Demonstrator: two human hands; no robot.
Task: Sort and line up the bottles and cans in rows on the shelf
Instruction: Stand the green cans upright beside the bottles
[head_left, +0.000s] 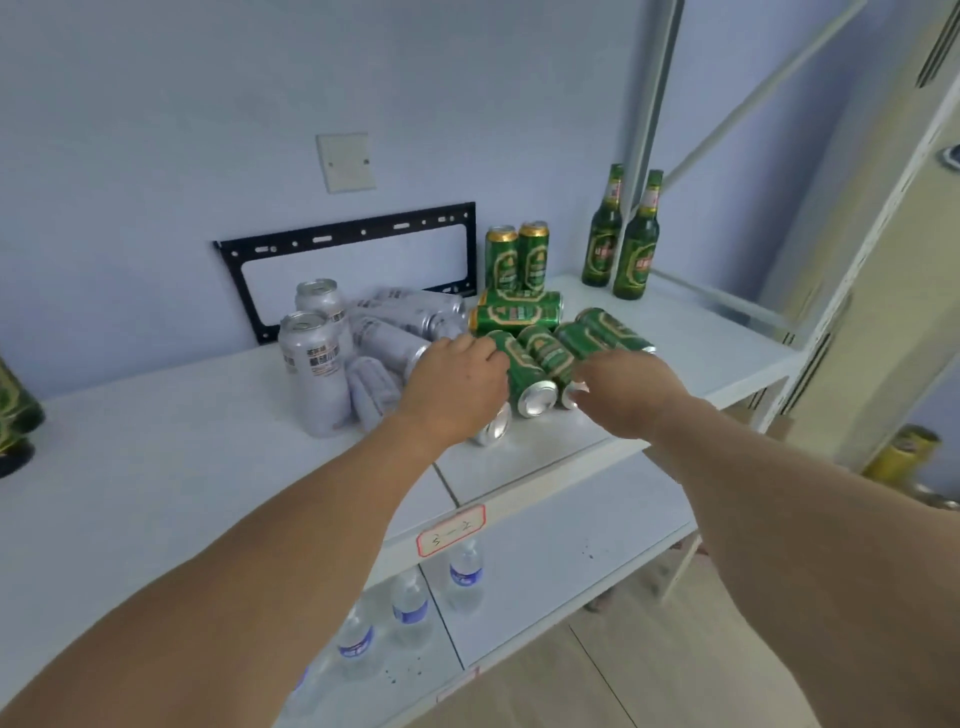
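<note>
Left hand (457, 392) and right hand (631, 387) flank a fallen green can (522, 371).

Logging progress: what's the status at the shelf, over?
Left hand and right hand on the lying green cans, grip unclear. Two green cans and two green bottles upright at back. Silver cans crowd left.

My shelf (156, 467) looks like smooth white painted board with a soft sheen. The green cans (524, 374) are glossy printed metal with bare silvery ends; the silver cans (317, 374) look matt, frosted. The green bottles (636, 249) are shiny glass. The wall bracket (353, 234) is matt black metal.
</note>
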